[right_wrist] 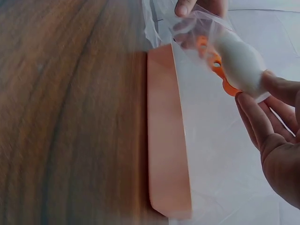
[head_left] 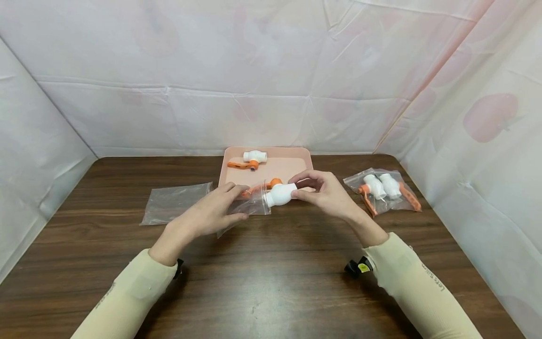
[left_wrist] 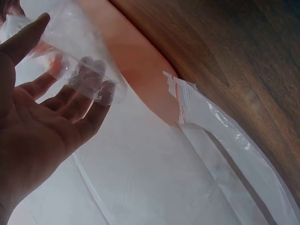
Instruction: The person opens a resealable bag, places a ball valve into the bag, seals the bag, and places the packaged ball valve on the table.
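Observation:
My right hand (head_left: pixel 325 190) pinches one end of a white PVC ball valve (head_left: pixel 281 194) between thumb and fingertips. The valve's orange lever handle (right_wrist: pixel 217 66) and its far end reach into the mouth of a clear zip bag (left_wrist: pixel 84 47). My left hand (head_left: pixel 210 207) holds that bag from the left, thumb on one side and fingers on the other, as the left wrist view shows. Valve and bag hang above the front part of a pink tray (head_left: pixel 292 152). A second white valve with an orange handle (head_left: pixel 255 157) lies in the tray.
A flat clear zip bag (head_left: pixel 171 203) lies on the wooden table (head_left: pixel 271 282), left of the tray. To the right rests a bag (head_left: pixel 400 175) with two white valves and orange handles inside. Pale curtains (head_left: pixel 203 84) stand behind and at both sides.

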### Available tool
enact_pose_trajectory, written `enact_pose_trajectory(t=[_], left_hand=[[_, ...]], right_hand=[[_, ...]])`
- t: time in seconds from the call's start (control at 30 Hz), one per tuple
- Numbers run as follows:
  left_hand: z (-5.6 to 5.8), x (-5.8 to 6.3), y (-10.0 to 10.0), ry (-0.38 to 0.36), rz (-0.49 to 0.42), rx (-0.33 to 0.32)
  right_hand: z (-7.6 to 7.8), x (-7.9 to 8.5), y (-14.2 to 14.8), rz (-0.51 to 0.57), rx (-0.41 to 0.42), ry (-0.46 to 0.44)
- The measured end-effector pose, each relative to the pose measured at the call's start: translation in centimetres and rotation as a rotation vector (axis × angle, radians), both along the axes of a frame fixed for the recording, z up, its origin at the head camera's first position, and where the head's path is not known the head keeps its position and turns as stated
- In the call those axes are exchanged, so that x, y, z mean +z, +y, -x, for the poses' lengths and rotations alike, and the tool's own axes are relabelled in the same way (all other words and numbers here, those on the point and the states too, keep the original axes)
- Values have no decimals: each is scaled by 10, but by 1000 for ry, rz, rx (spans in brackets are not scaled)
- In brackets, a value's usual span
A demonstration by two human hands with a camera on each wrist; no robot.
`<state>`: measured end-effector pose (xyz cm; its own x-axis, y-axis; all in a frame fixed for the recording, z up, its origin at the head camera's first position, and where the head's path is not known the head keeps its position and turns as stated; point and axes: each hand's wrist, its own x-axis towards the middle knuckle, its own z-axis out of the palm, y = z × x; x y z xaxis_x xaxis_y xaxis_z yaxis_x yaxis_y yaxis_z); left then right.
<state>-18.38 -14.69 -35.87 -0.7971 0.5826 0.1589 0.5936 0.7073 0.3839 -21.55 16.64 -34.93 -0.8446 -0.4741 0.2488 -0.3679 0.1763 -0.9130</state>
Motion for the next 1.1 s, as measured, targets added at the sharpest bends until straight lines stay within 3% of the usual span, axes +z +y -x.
enact_pose_trajectory(t=[0.17,0.33,0.67,0.83,1.1], left_hand=[[-2,2,2,51,-18,-3],[-3,2,5,46,-47,-6],[-6,4,11,42,-121,-63],[-7,5,13,17,-123,-49],[-8,3,21,78,-113,-42]], right_hand=[[-3,-4,-5,53,-6,-34],[-6,-8,-9,106,32,-33],[-10,-8,-14,113,104,50],[-12,-7,-16,108,116,75],[-16,-10,-23,130,166,19]])
